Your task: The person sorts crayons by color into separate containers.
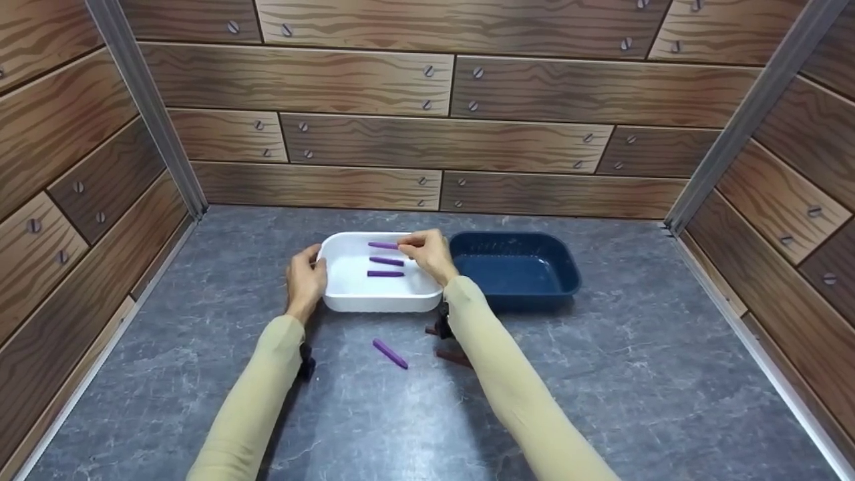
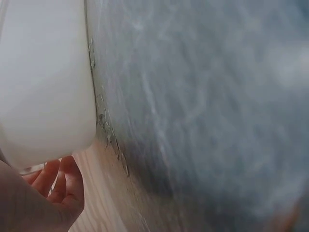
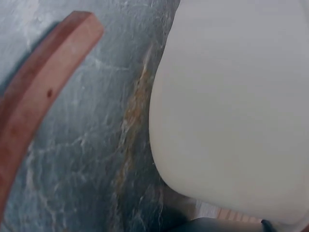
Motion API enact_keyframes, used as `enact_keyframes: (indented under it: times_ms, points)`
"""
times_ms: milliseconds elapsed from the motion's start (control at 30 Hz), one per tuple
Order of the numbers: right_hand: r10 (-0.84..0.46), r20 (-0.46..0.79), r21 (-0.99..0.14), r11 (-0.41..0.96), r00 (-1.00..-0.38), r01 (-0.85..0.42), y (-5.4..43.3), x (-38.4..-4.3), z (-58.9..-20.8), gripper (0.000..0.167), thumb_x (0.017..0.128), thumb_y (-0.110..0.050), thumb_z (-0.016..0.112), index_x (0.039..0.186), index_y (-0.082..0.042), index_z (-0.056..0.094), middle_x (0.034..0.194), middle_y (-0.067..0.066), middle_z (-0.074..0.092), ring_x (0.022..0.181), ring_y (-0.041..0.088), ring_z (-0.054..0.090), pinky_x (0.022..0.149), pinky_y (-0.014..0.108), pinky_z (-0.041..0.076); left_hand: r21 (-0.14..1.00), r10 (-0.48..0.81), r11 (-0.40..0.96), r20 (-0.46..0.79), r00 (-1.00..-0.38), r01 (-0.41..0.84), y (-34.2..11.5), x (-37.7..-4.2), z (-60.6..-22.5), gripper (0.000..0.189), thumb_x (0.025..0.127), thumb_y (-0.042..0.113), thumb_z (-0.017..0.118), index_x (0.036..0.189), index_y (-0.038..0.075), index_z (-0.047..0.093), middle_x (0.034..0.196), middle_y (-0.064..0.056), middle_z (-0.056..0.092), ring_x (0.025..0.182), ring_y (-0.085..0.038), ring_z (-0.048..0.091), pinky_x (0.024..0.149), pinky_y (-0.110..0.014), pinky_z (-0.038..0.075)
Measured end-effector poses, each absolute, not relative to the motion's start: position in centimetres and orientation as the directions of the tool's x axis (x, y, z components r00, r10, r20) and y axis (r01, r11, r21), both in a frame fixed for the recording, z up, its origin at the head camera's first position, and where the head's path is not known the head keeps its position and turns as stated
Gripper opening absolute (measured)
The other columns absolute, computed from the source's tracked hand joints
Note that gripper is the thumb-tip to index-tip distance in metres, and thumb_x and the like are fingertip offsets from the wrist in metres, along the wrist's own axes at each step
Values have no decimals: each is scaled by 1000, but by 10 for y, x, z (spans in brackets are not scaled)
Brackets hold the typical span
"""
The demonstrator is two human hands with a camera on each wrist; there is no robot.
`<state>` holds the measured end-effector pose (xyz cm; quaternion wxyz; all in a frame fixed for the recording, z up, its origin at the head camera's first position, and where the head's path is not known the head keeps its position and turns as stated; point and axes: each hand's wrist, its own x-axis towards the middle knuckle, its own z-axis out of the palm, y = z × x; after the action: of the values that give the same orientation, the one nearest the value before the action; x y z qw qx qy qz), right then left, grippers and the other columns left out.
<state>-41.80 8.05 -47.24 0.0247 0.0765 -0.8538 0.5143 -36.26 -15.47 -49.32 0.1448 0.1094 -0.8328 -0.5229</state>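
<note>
My right hand (image 1: 429,254) pinches the right end of a purple crayon (image 1: 382,245) over the far part of the white tray (image 1: 381,303). Below it in the tray, a second purple crayon (image 1: 386,261) and a third purple crayon (image 1: 385,274) lie side by side, roughly parallel. With bent fingers, my left hand (image 1: 306,279) holds the tray's left side; the left wrist view shows those fingers (image 2: 72,181) against the white wall. Another purple crayon (image 1: 390,354) lies slanted on the table in front of the tray.
A dark blue tray (image 1: 514,302) stands right beside the white one. Brown sticks lie under my right forearm, one brown stick (image 1: 453,358) partly covered; a faceted brown stick (image 3: 43,92) shows large in the right wrist view. Wood-patterned walls (image 1: 374,140) enclose the grey table (image 1: 668,374).
</note>
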Motion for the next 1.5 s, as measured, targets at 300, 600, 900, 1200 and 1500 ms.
enact_keyframes:
  times_ms: [300,600,900,1200,1500]
  points:
    - [-102,139,-867,468,-985,-171,76,-419,-474,11,88,-13,74,96,-9,79,95,7,76,76,12,65,69,23,53,901,-335,433,129,-933,-31,-156,-362,-492,40,100,10,49,139,-1,52,132,-20,60,119,-30,59,100,-41,49]
    - [-115,153,-856,480,-982,-190,76,-420,-476,20,86,-10,75,104,-3,76,105,11,75,102,21,70,92,30,54,908,-342,418,121,-932,-36,-156,-362,-494,39,100,9,49,138,0,53,131,-19,61,118,-29,60,99,-41,49]
    - [-140,90,-903,407,-986,-140,78,-418,-473,21,86,-10,75,106,-3,76,107,12,74,102,22,69,91,30,55,902,-344,429,116,-932,-46,-155,-362,-494,40,101,9,48,140,0,52,132,-20,60,118,-30,59,99,-42,50]
    - [-182,108,-944,290,-977,-159,83,-411,-474,25,87,-7,73,110,3,73,105,12,75,98,20,70,88,29,56,895,-334,444,115,-936,-49,-154,-361,-494,41,101,10,48,140,1,51,134,-20,59,119,-31,59,99,-41,50]
    - [-267,140,-963,187,-954,-193,87,-395,-469,27,88,-11,74,113,0,72,111,17,72,95,18,70,87,36,57,898,-341,438,114,-933,-51,-155,-363,-493,41,101,10,48,141,1,51,133,-19,60,119,-30,59,100,-42,49]
